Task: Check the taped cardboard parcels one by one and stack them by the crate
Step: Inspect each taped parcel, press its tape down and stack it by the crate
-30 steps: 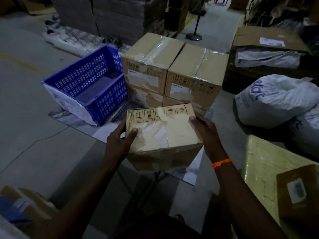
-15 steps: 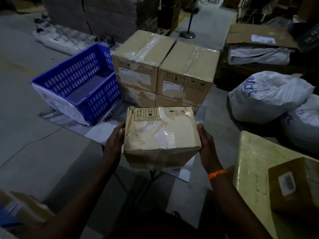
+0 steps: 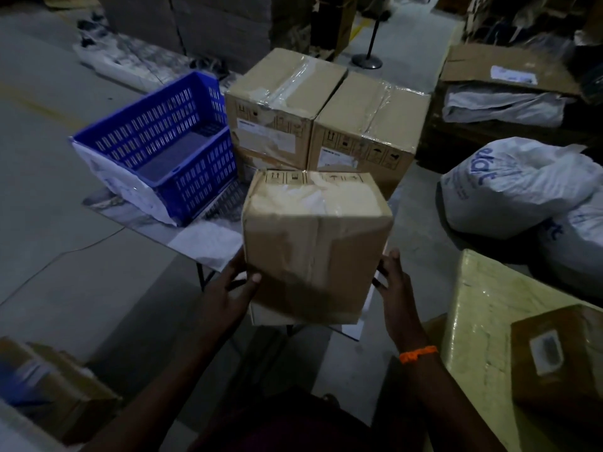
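Over the near edge of the tabletop, held up and tipped a little: one taped parcel. Gripped low on its left side by the left hand, thumb across the front face. Pressed low on its right side by the right hand, fingers fairly straight. Small black signs along its top edge, up-arrows and an umbrella; any words too small to read. Just behind it, stacked parcels with the same kind of signs and white labels, too blurred to read. Right beside those, on the left, a blue crate. Off to the right, white sacks with big blue letters, partly hidden, something like "eat".
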